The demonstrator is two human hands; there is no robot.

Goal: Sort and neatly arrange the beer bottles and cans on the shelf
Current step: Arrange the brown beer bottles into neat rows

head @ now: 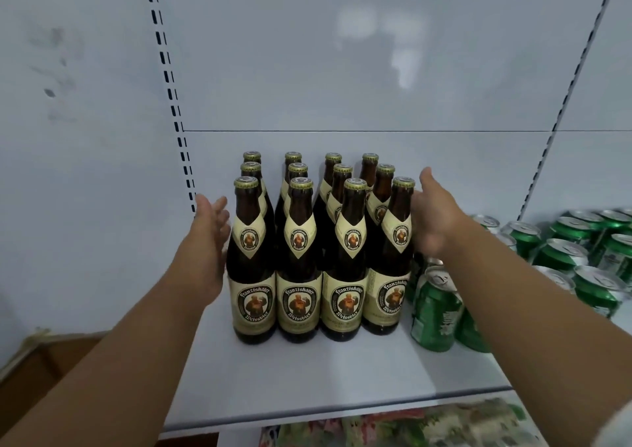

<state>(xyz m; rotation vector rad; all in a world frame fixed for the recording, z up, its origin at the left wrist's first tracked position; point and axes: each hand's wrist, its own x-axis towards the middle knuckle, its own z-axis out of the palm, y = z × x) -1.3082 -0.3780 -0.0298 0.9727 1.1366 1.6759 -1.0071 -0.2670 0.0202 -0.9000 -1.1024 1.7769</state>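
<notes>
On the white shelf (pixel 342 378) stand twelve Franziskaner Weissbier bottles (pixel 321 258) in a block, with green cans (pixel 561 255) at their right. Your left hand (pixel 208 241) and right hand (pixel 434 214) flank the block, fingers straight, holding nothing.

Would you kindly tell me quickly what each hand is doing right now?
Left hand: open, beside the brown glass beer bottles.
Right hand: open, holding nothing, at their other side.
</notes>
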